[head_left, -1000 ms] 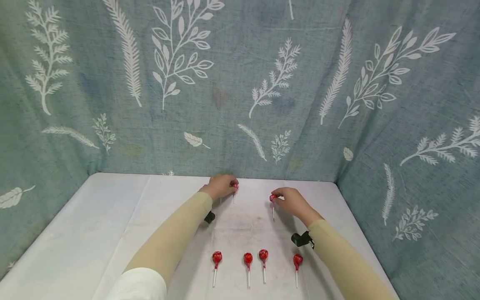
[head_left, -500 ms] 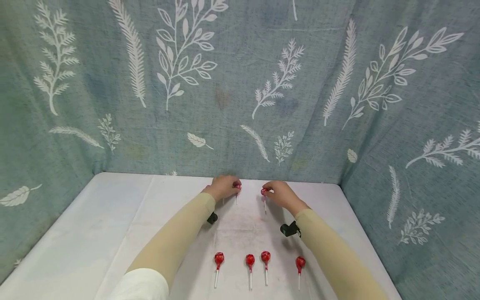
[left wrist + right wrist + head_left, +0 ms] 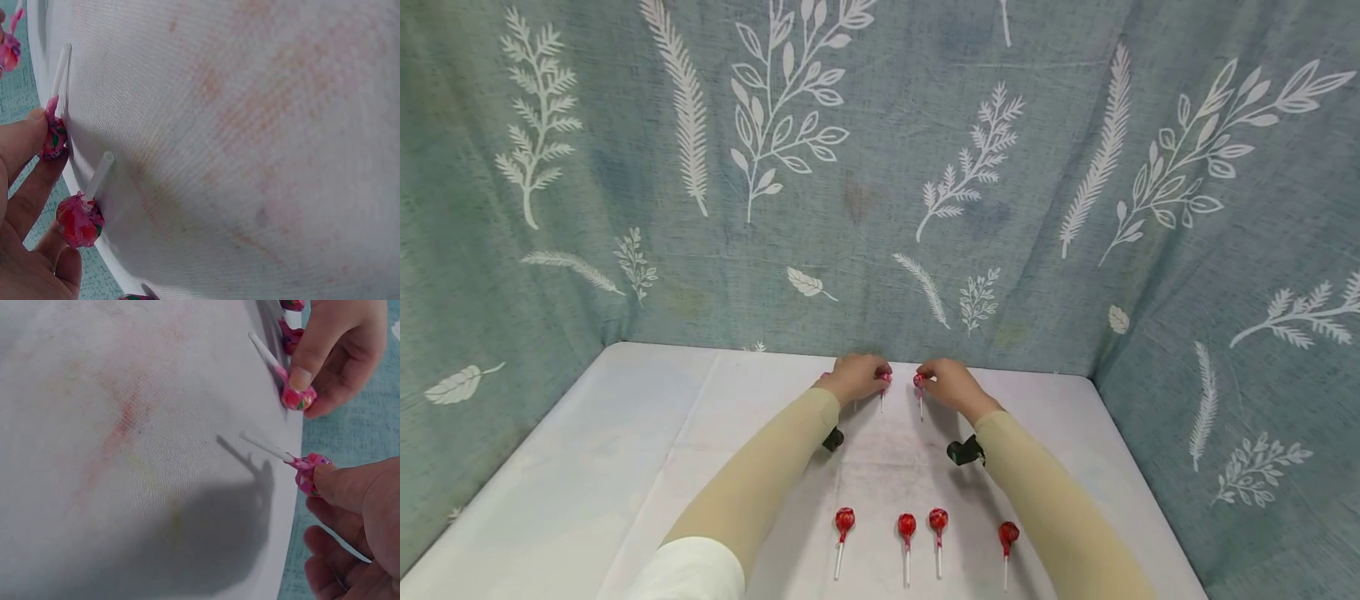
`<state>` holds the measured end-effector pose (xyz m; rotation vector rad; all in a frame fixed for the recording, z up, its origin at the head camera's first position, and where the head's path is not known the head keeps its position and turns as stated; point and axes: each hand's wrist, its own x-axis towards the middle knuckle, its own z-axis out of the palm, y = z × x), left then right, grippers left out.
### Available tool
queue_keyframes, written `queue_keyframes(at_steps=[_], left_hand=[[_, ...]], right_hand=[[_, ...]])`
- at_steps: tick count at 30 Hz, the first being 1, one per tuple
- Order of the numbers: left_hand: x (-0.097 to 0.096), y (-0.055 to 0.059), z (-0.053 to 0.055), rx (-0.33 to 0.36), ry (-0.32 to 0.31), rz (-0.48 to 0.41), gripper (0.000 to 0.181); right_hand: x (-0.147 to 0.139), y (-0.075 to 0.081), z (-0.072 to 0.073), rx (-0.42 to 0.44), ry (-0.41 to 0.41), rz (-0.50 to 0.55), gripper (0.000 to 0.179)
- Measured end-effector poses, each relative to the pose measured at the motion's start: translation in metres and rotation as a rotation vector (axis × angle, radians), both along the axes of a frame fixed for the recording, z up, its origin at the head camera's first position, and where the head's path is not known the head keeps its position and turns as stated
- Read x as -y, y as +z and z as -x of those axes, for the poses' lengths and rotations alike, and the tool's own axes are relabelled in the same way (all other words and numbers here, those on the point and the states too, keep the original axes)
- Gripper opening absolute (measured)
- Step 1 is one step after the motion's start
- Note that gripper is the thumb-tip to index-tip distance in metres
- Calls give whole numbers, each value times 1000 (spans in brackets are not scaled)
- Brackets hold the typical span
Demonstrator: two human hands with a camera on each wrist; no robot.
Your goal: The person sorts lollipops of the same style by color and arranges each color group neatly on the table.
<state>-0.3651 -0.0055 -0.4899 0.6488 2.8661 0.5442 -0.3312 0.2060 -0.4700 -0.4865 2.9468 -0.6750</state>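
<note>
L hand [image 3: 856, 377], far side just L of centre, has thumb & a fingertip pinched on the head of a round pink-patterned lollipop w/ thin white stick [image 3: 55, 134], at the tbl's far edge, stick pointing nr; its other fingers are loosely bent. Just L of that one, by those bent fingers, is a second pink-wrapped lollipop [image 3: 80, 220]; can't tell if they touch it. Third pink-wrapped lollipop [image 3: 134, 297], further L, only partly shows.

Small gap, then to the R a round pink-patterned lollipop w/ white stick [image 3: 309, 475], gripped btwn thumb & finger of R hand [image 3: 952, 385], remaining fingers part curled. Its shadow falls apart from it, so it's up off the tbl.

Nr side, L to R, sticks pointing nr: first red-wrapped round lollipop [image 3: 845, 521]; well apart, second red lollipop [image 3: 907, 527]; close by, slightly farther back, third red lollipop [image 3: 938, 521]; then fourth red lollipop [image 3: 1008, 533], beside the R beige sleeve [image 3: 1060, 508].

All on a white cloth-covered tbl [image 3: 647, 467], faint reddish stains mid; grey-green fabric backdrop [image 3: 880, 167] w/ white leaf prints behind.
</note>
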Motion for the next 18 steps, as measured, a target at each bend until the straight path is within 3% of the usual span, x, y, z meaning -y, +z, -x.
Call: queue_keyframes(at_steps=[8,18], left_hand=[[-1,5,-5,-15,-5,-11,22],[-1,0,-3,-26,14,-2,18]], right_hand=[[4,-10,10,20,-37,-5,25],[8,-17,13,29,-57,-29,24]])
